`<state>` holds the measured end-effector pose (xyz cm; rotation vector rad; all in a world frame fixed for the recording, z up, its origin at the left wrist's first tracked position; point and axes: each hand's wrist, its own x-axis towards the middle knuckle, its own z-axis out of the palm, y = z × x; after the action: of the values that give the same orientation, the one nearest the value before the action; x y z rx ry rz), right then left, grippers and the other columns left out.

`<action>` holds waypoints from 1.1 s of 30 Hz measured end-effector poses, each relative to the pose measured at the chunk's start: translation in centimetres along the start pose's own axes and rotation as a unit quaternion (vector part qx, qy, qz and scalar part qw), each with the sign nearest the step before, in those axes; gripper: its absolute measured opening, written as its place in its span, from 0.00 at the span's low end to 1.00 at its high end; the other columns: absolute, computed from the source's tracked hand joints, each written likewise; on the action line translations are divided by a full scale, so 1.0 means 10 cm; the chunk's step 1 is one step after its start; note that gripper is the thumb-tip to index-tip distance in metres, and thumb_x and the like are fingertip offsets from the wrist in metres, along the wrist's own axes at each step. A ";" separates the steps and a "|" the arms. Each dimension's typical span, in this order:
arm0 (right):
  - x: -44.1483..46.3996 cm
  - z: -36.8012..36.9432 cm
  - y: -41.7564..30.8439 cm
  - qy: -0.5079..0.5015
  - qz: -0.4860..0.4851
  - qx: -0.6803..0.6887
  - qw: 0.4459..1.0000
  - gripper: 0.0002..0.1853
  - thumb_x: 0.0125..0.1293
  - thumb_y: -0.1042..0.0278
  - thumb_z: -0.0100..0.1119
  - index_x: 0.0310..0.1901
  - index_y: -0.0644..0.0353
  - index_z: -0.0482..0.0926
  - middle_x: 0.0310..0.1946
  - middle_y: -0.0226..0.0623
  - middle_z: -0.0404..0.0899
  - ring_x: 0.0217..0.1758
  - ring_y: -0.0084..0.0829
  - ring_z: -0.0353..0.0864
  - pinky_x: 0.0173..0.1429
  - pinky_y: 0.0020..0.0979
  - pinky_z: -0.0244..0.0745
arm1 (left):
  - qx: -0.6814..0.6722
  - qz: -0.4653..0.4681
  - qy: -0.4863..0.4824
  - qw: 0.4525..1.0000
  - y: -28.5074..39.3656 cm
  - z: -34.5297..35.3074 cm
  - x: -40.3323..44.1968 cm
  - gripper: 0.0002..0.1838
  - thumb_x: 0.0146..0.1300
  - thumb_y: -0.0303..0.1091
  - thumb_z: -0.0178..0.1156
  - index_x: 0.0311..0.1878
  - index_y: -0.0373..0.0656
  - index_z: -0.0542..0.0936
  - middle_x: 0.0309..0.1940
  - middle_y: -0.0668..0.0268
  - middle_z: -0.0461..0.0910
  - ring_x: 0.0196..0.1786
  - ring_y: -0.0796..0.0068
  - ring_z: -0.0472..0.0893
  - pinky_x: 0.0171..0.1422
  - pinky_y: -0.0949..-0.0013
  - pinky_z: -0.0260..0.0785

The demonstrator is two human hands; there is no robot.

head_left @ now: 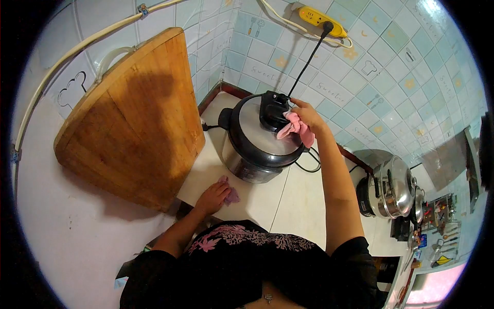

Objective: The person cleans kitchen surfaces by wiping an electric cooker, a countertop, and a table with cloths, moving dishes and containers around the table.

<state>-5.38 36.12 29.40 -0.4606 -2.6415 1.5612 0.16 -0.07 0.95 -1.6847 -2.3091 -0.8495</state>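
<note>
An electric pressure cooker (pixel 252 167) with a steel body and black-rimmed lid stands in the counter corner. At the black handle (pixel 271 110) on its lid, my right hand (pixel 307 116) grips a pink cloth (pixel 294 126), its index finger stretched towards the handle's far end. The cloth hangs against the lid. Lower down, my left hand (pixel 213 198) rests on the counter with its fingers bent over a crumpled purple cloth (pixel 230 194).
A large wooden cutting board (pixel 139 118) leans on the left wall. A black cord runs up to a yellow power strip (pixel 321 21) on the tiled wall. Steel pots (pixel 393 185) stand further right along the counter (pixel 303 206).
</note>
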 end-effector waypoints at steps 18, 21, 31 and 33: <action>0.12 -0.04 0.19 0.018 -0.020 -0.037 0.999 0.29 0.54 0.67 0.53 0.60 0.69 0.68 0.41 0.45 0.80 0.40 0.30 0.79 0.46 0.26 0.74 | 0.011 -0.005 -0.005 1.000 -0.03 0.06 -0.03 0.23 0.49 0.31 0.57 0.52 0.40 0.75 0.55 0.56 0.72 0.61 0.57 0.68 0.67 0.58 0.60; 0.08 -0.03 0.12 0.017 -0.014 -0.029 0.999 0.29 0.54 0.67 0.52 0.60 0.69 0.68 0.41 0.45 0.80 0.40 0.30 0.79 0.46 0.26 0.74 | 0.003 -0.010 -0.014 1.000 0.02 -0.06 -0.01 0.23 0.50 0.32 0.57 0.52 0.40 0.75 0.55 0.57 0.72 0.61 0.57 0.68 0.67 0.58 0.60; 0.21 -0.08 0.30 0.003 -0.031 -0.036 0.999 0.30 0.54 0.67 0.53 0.60 0.70 0.67 0.41 0.46 0.80 0.40 0.30 0.79 0.46 0.26 0.74 | -0.004 -0.013 -0.034 0.999 -0.09 0.14 -0.06 0.28 0.47 0.29 0.59 0.57 0.39 0.72 0.60 0.56 0.69 0.65 0.57 0.65 0.70 0.58 0.56; 0.21 -0.08 0.31 0.003 -0.029 -0.025 0.999 0.31 0.54 0.67 0.53 0.61 0.70 0.67 0.41 0.45 0.80 0.39 0.30 0.79 0.46 0.27 0.73 | 0.002 -0.011 -0.025 1.000 -0.09 0.15 -0.06 0.26 0.48 0.30 0.58 0.55 0.39 0.73 0.58 0.56 0.70 0.64 0.57 0.66 0.69 0.58 0.57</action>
<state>-6.53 38.77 26.87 -0.3855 -2.6695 1.4778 -0.18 0.04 -0.82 -1.7017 -2.3646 -0.8137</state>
